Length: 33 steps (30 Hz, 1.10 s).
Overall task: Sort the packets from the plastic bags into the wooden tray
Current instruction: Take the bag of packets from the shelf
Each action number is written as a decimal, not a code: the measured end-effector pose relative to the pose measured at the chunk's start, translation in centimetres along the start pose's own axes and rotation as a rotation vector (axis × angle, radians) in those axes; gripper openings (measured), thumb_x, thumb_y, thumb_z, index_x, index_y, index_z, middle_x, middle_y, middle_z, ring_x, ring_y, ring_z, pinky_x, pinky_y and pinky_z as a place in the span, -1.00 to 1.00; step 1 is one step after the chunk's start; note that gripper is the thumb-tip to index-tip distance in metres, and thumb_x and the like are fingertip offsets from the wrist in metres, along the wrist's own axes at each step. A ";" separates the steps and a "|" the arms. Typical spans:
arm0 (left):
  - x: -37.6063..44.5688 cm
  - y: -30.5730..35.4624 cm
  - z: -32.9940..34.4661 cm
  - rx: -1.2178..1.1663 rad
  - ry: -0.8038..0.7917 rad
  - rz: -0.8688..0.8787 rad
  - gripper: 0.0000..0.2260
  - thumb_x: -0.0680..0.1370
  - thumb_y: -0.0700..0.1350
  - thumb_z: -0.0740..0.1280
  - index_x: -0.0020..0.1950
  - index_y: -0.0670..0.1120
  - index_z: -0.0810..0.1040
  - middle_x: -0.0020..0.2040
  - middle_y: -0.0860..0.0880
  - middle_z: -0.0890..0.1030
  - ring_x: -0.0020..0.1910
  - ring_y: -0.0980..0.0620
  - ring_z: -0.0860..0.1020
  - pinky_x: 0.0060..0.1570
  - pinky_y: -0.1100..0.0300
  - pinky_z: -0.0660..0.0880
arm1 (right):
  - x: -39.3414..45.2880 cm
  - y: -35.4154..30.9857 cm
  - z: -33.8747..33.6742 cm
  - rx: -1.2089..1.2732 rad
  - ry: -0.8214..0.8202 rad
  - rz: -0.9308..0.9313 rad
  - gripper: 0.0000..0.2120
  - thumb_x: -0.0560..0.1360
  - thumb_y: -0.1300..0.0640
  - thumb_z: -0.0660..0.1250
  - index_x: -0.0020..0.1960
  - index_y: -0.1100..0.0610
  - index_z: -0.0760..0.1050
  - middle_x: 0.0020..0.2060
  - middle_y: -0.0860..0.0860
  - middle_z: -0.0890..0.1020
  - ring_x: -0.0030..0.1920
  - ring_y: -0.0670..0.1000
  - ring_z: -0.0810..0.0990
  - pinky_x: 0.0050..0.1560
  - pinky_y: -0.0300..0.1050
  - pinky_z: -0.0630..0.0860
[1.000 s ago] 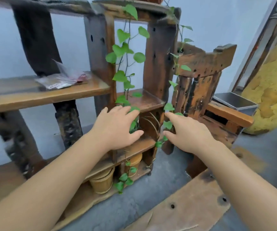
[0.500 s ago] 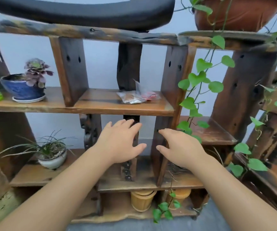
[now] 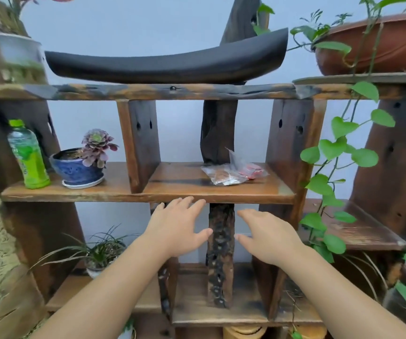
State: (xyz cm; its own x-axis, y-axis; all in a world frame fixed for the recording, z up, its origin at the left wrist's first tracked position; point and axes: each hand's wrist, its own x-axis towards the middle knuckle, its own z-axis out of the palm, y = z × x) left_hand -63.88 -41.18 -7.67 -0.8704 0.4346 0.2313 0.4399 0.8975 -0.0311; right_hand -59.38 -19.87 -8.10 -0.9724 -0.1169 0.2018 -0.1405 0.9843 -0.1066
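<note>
Clear plastic bags [image 3: 231, 173] with brown and red packets inside lie on the middle shelf [image 3: 177, 185] of a dark wooden rack, toward its right end. My left hand [image 3: 177, 227] is stretched out flat, fingers apart, its fingertips at the front edge of that shelf and left of the bags. My right hand [image 3: 268, 234] hovers lower, below the shelf and under the bags, fingers spread and holding nothing. No wooden tray is in view.
A green drink bottle [image 3: 29, 157] and a blue pot with a purple succulent [image 3: 80, 168] stand on the shelf's left part. A black curved piece [image 3: 165, 63] rests on the top shelf. A trailing vine [image 3: 336, 152] hangs at the right. A grassy pot plant [image 3: 99, 253] sits lower left.
The view has swung left and up from the chair side to face the rack squarely. Both hands have risen toward the middle shelf, closer to the bags.
</note>
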 end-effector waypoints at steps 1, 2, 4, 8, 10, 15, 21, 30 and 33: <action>0.7 -0.9 0.1 -0.005 -0.007 0.018 -0.32 0.49 0.37 0.06 0.55 0.12 0.06 0.57 0.03 0.19 0.53 -0.05 0.17 0.44 -0.19 0.21 | 0.8 -0.5 0.0 0.006 0.007 0.019 -0.42 0.56 -0.16 0.20 0.52 -0.03 0.19 0.48 -0.08 0.36 0.43 0.03 0.39 0.29 0.06 0.48; 1.5 -1.8 0.2 -0.012 -0.009 0.036 -0.31 0.49 0.37 0.06 0.55 0.11 0.07 0.56 0.03 0.21 0.52 -0.05 0.20 0.42 -0.18 0.24 | 1.7 -0.9 0.1 0.007 0.015 0.036 -0.44 0.56 -0.15 0.21 0.51 -0.03 0.22 0.46 -0.07 0.39 0.41 0.04 0.41 0.26 0.07 0.50; 3.5 -3.6 0.2 -0.025 -0.009 0.070 -0.31 0.49 0.36 0.07 0.55 0.10 0.07 0.56 0.02 0.22 0.50 -0.06 0.23 0.39 -0.14 0.29 | 3.9 -1.5 -0.1 0.000 0.029 0.076 -0.51 0.54 -0.15 0.23 0.42 -0.01 0.31 0.36 -0.04 0.49 0.33 0.06 0.47 0.18 0.09 0.53; 8.1 -5.5 0.1 -0.052 -0.018 0.108 -0.29 0.48 0.37 0.09 0.56 0.10 0.05 0.55 0.01 0.23 0.48 -0.09 0.27 0.35 -0.12 0.35 | 8.6 -1.4 -0.8 -0.027 0.042 0.143 -0.61 0.50 -0.16 0.23 0.27 -0.03 0.38 0.21 -0.03 0.57 0.17 0.08 0.55 0.06 0.11 0.57; 10.6 -5.7 0.2 -0.059 -0.033 0.128 -0.29 0.47 0.36 0.10 0.55 0.11 0.08 0.52 0.02 0.28 0.44 -0.10 0.32 0.30 -0.12 0.38 | 11.0 -0.8 -1.2 -0.025 0.033 0.174 -0.59 0.49 -0.15 0.22 0.29 -0.04 0.38 0.23 -0.03 0.57 0.19 0.09 0.55 0.09 0.11 0.56; 17.3 -5.8 1.4 -0.091 -0.051 0.098 -0.37 0.50 0.33 0.13 0.51 0.10 0.17 0.46 0.01 0.37 0.37 -0.11 0.40 0.19 -0.09 0.44 | 17.0 2.5 -0.9 -0.050 0.012 0.213 -0.56 0.53 -0.12 0.19 0.38 -0.05 0.35 0.29 0.00 0.56 0.22 0.12 0.55 0.16 0.08 0.54; 24.4 -4.8 5.9 -0.314 -0.220 0.020 -0.41 0.53 0.37 0.02 0.54 0.25 0.04 0.47 -0.09 0.39 0.41 -0.14 0.37 0.29 -0.02 0.38 | 23.1 8.1 0.4 -0.044 -0.001 0.267 -0.58 0.55 -0.19 0.09 0.31 -0.03 0.42 0.22 0.02 0.57 0.16 0.14 0.54 0.10 0.10 0.53; 27.6 -5.0 9.5 -0.339 -0.171 -0.015 -0.48 0.52 0.41 -0.05 0.48 0.41 0.06 0.56 0.02 0.23 0.52 -0.06 0.17 0.38 -0.15 0.12 | 30.7 14.7 4.0 0.293 -0.027 0.475 -0.47 0.42 -0.13 0.27 0.33 0.08 0.42 0.24 0.13 0.57 0.12 0.16 0.59 -0.04 -0.09 0.47; 27.6 -5.2 9.5 -0.368 -0.146 -0.019 -0.47 0.50 0.38 0.06 0.48 0.38 0.12 0.51 0.07 0.32 0.47 -0.04 0.24 0.34 -0.10 0.17 | 32.2 15.4 3.9 0.414 -0.105 0.458 -0.70 0.39 -0.10 0.43 0.06 -0.01 0.58 -0.05 -0.04 0.65 -0.13 -0.01 0.59 -0.29 -0.22 0.41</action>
State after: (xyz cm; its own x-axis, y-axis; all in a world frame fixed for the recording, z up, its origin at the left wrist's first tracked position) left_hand -92.31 -33.17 -10.35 -0.8899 0.4478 0.0868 0.4499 0.8303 0.3288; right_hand -93.58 -8.96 -7.02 -0.9613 0.2713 -0.0481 0.2545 0.8073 -0.5325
